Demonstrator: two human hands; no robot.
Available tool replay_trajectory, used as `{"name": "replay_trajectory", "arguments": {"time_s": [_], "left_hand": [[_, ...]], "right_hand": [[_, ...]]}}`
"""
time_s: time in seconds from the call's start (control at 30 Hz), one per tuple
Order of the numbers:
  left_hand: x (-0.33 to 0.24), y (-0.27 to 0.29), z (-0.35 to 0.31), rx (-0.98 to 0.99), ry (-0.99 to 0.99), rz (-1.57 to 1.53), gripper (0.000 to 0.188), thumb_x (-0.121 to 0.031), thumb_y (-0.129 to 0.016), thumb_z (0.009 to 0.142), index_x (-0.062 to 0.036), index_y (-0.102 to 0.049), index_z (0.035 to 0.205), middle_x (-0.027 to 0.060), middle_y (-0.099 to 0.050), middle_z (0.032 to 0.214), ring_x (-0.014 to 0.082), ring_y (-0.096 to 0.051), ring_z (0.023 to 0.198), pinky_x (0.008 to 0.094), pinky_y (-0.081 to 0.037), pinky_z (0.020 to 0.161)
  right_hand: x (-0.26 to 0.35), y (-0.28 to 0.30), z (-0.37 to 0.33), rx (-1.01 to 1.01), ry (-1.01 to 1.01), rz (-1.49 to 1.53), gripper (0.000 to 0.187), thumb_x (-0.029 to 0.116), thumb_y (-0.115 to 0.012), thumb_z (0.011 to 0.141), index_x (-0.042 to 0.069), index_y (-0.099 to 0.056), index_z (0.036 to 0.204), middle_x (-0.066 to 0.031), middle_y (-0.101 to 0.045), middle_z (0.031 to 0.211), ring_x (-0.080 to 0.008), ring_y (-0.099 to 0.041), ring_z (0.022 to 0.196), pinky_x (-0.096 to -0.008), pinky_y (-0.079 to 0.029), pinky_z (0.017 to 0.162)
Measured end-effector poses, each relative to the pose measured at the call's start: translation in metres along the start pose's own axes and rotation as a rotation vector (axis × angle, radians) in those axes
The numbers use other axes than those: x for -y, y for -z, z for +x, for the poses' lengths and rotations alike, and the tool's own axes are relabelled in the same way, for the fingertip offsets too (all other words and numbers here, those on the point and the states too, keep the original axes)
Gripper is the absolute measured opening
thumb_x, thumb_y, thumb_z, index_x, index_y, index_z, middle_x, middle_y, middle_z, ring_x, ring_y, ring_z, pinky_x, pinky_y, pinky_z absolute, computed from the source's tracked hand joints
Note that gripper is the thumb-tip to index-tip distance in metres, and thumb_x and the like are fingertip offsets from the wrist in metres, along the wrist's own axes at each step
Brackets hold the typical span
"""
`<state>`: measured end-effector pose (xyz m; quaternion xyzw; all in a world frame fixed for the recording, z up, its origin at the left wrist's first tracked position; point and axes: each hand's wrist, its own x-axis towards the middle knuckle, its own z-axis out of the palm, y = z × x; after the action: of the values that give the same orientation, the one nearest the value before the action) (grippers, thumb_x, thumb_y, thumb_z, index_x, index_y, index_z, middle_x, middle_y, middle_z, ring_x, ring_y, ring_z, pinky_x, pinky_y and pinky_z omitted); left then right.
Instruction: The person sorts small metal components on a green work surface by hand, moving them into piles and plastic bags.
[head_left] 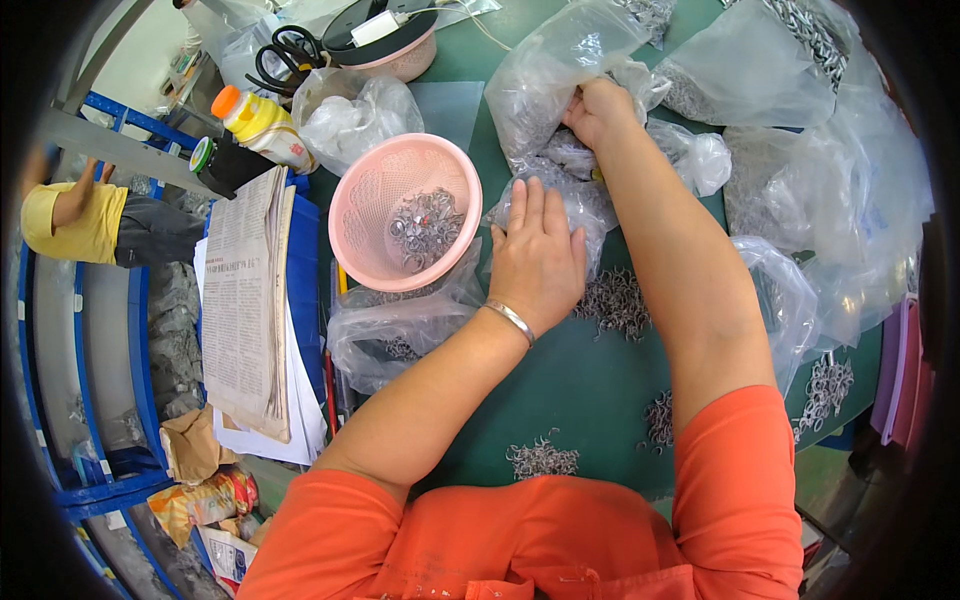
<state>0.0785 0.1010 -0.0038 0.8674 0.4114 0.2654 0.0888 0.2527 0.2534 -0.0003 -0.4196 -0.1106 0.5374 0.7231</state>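
My left hand point(543, 262) lies flat with its fingers stretched out against a clear plastic bag point(585, 205) on the green table. Farther off, my right hand point(603, 108) has its fingers curled at a big clear bag point(535, 90), gripping the film; its fingertips are partly hidden. Just below the nearer bag is a dark pile of small silver metal pieces point(612, 302), ring- or hook-like. To the left of my left hand, a pink perforated basket point(350, 215) holds similar metal pieces point(428, 228) and leans on another clear bag point(400, 335).
More small metal piles point(541, 460) lie near the table's front edge. Filled clear bags point(790, 185) crowd the right. At left stand a newspaper stack point(245, 300), a yellow bottle point(262, 130) and black scissors point(288, 60). A person in yellow point(85, 220) is beyond blue shelving.
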Motion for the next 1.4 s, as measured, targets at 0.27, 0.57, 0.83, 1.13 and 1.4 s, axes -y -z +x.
{"name": "replay_trajectory", "arguments": {"time_s": [0.27,0.57,0.83,1.13,1.4], "left_hand": [[-0.004,0.001,-0.001,0.077,0.081,0.022,0.053,-0.024,-0.056,0.097,0.0099,-0.043,0.136,0.034,-0.044,0.145,0.0481,-0.038,0.14,0.0589,-0.041,0.105],[-0.004,-0.01,-0.001,0.056,0.105,0.076,0.056,-0.03,-0.055,0.097,0.009,-0.046,0.136,0.032,-0.043,0.147,0.0447,-0.036,0.143,0.0618,-0.039,0.105],[-0.011,0.005,0.007,0.277,0.19,-0.019,0.058,-0.031,-0.045,0.101,0.0089,-0.038,0.143,0.0288,-0.029,0.157,0.0418,-0.021,0.15,0.0664,-0.033,0.11],[0.013,0.015,0.028,0.471,-0.208,0.376,0.038,-0.027,-0.053,0.09,-0.0045,-0.071,0.115,0.023,-0.061,0.131,0.0353,-0.053,0.128,0.0504,-0.035,0.111],[-0.037,0.084,-0.031,0.033,-0.119,-0.476,0.023,-0.013,-0.061,0.093,-0.003,-0.069,0.111,0.015,-0.071,0.11,0.0266,-0.068,0.099,0.0335,-0.052,0.086]], "right_hand": [[0.003,-0.007,-0.014,-0.029,0.04,-0.001,0.026,0.01,-0.051,0.1,0.0,-0.056,0.123,-0.0162,-0.066,0.115,-0.0321,-0.069,0.099,-0.0505,-0.059,0.082],[0.022,-0.01,-0.037,0.184,0.106,-0.668,0.044,0.009,-0.055,0.094,-0.003,-0.05,0.136,-0.016,-0.063,0.123,-0.0253,-0.062,0.108,-0.0337,-0.051,0.09],[0.061,-0.02,-0.116,0.237,0.217,-0.756,0.056,0.009,-0.059,0.091,-0.005,-0.045,0.144,-0.0181,-0.058,0.138,-0.0225,-0.057,0.122,-0.033,-0.042,0.102],[0.066,0.043,-0.262,0.51,0.375,-1.161,0.027,0.011,-0.061,0.094,-0.003,-0.067,0.117,-0.0079,-0.071,0.106,-0.0147,-0.064,0.099,-0.0294,-0.051,0.088],[0.05,0.152,-0.396,0.028,0.377,-0.938,0.015,0.001,-0.061,0.095,-0.002,-0.069,0.108,-0.0059,-0.071,0.101,-0.0115,-0.063,0.092,-0.0261,-0.05,0.083]]}}
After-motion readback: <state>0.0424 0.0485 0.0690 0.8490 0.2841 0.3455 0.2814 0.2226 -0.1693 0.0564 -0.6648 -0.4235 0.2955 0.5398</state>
